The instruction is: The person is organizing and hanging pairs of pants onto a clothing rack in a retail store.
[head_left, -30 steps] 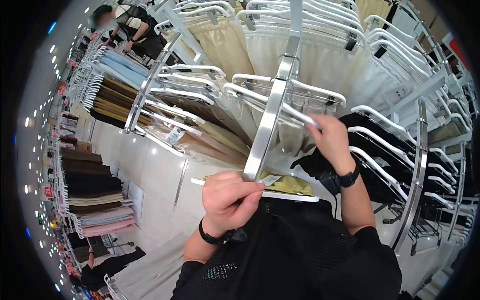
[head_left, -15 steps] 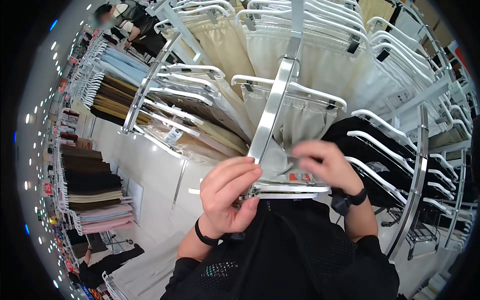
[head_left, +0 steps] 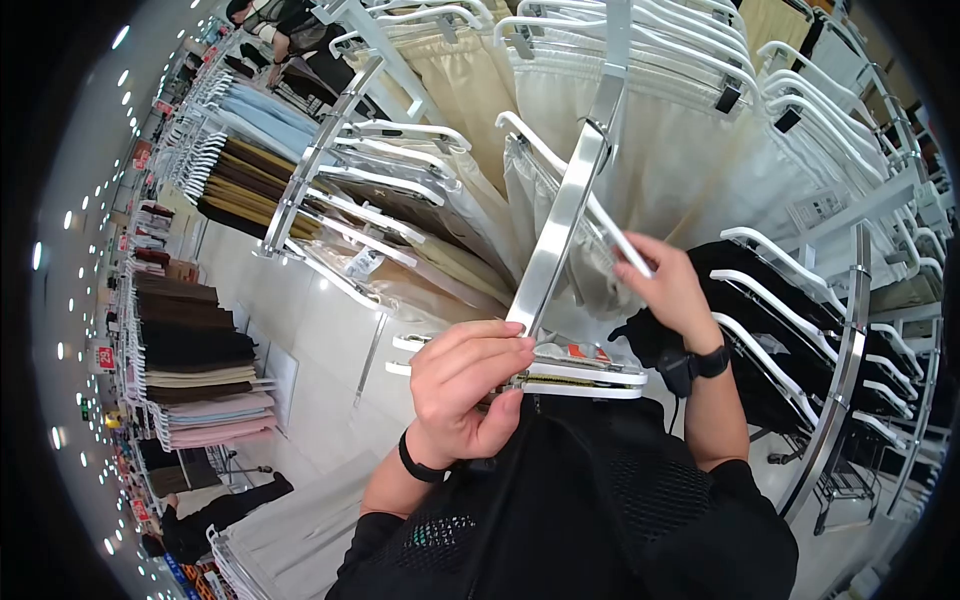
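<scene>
My left hand (head_left: 468, 388) is wrapped round the lower end of the metal display bar (head_left: 560, 232), where white hangers (head_left: 585, 380) hang close against my black clothing. An orange label (head_left: 586, 351) shows just beyond them. To the right of the bar, my right hand (head_left: 668, 288) pinches the near end of a white hanger (head_left: 632, 255), which slants across the bar. Light grey trousers (head_left: 530, 190) hang from this hanger. A black band is on each wrist.
Beige and cream trousers (head_left: 460, 85) hang at the top, with black garments (head_left: 690, 262) on the right rack. Another curved rail (head_left: 310, 165) stands left. Folded-looking rows of clothes (head_left: 190, 330) line the far left. Two people are visible at the left, one (head_left: 215, 520) lower down.
My right hand has moved up from the near hangers and taken hold of the grey trousers' hanger, which has turned and come nearer. My left hand stays at the bar's end.
</scene>
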Demonstrator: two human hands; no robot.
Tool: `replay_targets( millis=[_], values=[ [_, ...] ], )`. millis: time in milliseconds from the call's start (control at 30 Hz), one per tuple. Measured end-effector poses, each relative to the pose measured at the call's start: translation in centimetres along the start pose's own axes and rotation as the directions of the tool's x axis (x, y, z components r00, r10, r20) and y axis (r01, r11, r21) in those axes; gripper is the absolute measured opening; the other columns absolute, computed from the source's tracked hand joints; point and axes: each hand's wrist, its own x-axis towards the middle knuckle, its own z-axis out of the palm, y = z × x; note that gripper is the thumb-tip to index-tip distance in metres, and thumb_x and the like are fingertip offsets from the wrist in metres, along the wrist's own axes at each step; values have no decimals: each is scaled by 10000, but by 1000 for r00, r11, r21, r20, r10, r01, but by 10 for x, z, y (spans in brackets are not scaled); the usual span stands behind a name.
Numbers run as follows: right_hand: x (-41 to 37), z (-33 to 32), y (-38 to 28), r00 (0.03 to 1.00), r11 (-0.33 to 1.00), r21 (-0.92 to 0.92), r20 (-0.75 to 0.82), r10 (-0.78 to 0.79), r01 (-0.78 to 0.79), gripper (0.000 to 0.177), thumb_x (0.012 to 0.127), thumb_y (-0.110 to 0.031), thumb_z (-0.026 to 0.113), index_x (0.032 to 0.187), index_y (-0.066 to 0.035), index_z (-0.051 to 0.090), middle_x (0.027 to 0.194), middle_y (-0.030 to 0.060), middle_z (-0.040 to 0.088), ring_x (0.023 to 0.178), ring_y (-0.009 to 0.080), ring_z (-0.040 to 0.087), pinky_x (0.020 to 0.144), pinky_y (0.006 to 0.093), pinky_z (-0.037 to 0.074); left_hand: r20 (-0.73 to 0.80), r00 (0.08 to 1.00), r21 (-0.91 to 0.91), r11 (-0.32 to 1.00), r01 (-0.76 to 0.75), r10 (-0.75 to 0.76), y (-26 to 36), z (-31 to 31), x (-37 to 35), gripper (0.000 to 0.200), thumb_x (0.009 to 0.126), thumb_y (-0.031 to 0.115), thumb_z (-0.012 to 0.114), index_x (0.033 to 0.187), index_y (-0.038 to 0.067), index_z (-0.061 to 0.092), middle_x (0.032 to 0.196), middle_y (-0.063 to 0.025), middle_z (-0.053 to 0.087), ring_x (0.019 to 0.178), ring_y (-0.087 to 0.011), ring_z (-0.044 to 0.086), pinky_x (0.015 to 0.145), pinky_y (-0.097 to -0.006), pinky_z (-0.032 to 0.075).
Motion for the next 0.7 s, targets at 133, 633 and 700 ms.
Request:
replay_targets(
  millis=[133, 633, 700],
  values=[
    [-26, 1, 9, 982, 976, -126, 74, -171, 180, 409, 921, -126, 754, 1309, -14, 689, 1145, 157, 750, 978, 275, 722, 892, 365, 555, 29, 999, 23, 1000, 15, -16, 0, -1, 2, 373, 966, 303, 601, 1033, -32, 751, 1040, -186, 774, 1030, -398, 731, 894, -449, 571],
    [-74, -2, -8, 835, 976, 135, 508, -214, 168, 460, 866, -162, 809, 1279, 8, 699, 1264, 183, 722, 1177, 348, 696, 1027, 398, 527, 13, 1000, -27, 1000, -10, 11, -5, 3, -4, 304, 914, 193, 642, 1057, -51, 754, 1005, -191, 783, 986, -411, 757, 867, -432, 611],
    [-79, 1, -6, 845, 978, 130, 492, -208, 165, 434, 870, -145, 807, 1264, 7, 708, 1257, 172, 726, 1148, 313, 703, 1001, 391, 536, -26, 1000, -34, 999, -16, 15, -2, 5, -4, 247, 924, 147, 634, 1012, -48, 758, 953, -176, 788, 947, -403, 764, 854, -428, 615]
  ],
)
